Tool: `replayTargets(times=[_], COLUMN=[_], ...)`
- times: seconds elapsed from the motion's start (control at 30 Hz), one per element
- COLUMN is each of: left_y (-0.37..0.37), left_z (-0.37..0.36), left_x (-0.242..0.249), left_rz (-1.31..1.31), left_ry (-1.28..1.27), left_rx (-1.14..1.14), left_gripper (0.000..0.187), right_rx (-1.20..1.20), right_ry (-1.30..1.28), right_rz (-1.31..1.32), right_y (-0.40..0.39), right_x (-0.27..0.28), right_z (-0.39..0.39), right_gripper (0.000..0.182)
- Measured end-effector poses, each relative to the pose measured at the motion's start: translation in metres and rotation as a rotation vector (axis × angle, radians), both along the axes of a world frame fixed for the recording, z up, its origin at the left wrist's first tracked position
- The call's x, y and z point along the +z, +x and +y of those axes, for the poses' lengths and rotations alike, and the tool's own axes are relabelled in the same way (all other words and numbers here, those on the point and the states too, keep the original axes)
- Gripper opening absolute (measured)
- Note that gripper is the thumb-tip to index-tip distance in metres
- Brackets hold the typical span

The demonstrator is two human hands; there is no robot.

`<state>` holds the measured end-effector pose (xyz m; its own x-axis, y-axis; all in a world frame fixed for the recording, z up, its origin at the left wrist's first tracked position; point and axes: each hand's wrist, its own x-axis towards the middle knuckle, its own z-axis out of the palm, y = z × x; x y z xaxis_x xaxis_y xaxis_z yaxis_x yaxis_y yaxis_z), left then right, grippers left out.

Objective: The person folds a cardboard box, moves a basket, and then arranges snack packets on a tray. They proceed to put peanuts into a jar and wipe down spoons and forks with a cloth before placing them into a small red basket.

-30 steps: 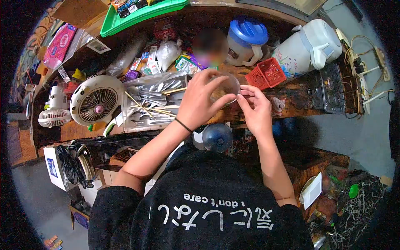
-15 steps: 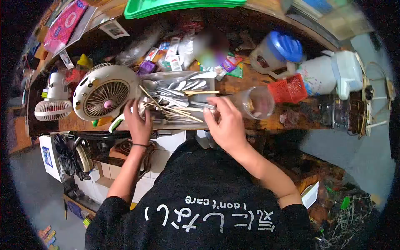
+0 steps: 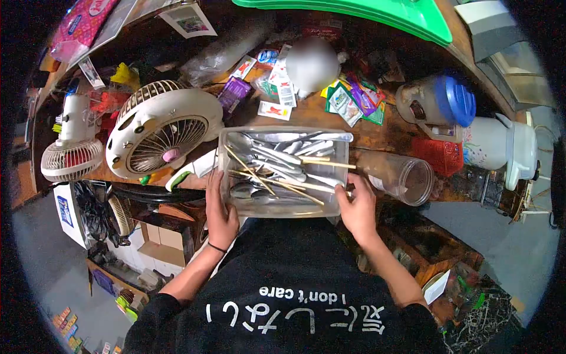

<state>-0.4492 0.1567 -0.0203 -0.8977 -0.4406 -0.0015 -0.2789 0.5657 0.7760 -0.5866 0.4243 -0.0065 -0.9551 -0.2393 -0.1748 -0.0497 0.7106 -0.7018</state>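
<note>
While gripping cutlery tray, left hand, right hand curled.

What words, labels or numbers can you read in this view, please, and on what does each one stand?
"I don't care", upside down: on the black shirt, above a row of large white characters.
Pink packet: lettering too blurred to read.
Sachets beyond the clear cutlery tray: print too small to read.
Clear jar: label unreadable.

a: left of the cutlery tray?
b: blocked; the white fan stands just beside its left wall.
a: right side?
b: a clear jar lies on the tabletop near the tray; sachets crowd the far edge.
</note>
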Motion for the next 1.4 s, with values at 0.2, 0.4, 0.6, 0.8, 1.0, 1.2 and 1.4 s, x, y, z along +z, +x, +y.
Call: replayTargets(times=[0.2, 0.4, 0.6, 0.8, 1.0, 1.2, 1.4], left_y=[0.003, -0.015, -0.036, -0.042, -0.039, -0.063, -0.084], left_z=[0.000, -0.007, -0.008, -0.009, 0.000, -0.008, -0.019], left_x=[-0.001, -0.010, -0.011, -0.011, -0.010, -0.019, -0.017], left_rz=[-0.034, 0.022, 0.071, 0.094, 0.074, 0.117, 0.133], left_ry=[0.067, 0.037, -0.009, -0.033, -0.062, -0.062, -0.082], left_rx=[-0.010, -0.024, -0.001, 0.015, -0.014, -0.057, -0.049], left_gripper=[0.071, 0.067, 0.064, 0.057, 0.072, 0.077, 0.062], right_rx=[-0.058, -0.099, -0.106, -0.203, -0.140, -0.127, -0.110], right_ry=[-0.009, -0.015, 0.017, -0.155, -0.190, -0.069, -0.213], right_rz=[0.076, 0.059, 0.069, -0.194, -0.075, 0.066, 0.100], right_y=[0.015, 0.010, -0.013, -0.019, -0.006, -0.022, -0.044], right_x=[-0.009, -0.006, -0.008, 0.007, -0.004, -0.011, -0.026], right_z=[-0.001, -0.008, -0.016, -0.024, -0.016, -0.023, -0.025], right_gripper=[0.025, 0.027, 0.029, 0.036, 0.047, 0.055, 0.057])
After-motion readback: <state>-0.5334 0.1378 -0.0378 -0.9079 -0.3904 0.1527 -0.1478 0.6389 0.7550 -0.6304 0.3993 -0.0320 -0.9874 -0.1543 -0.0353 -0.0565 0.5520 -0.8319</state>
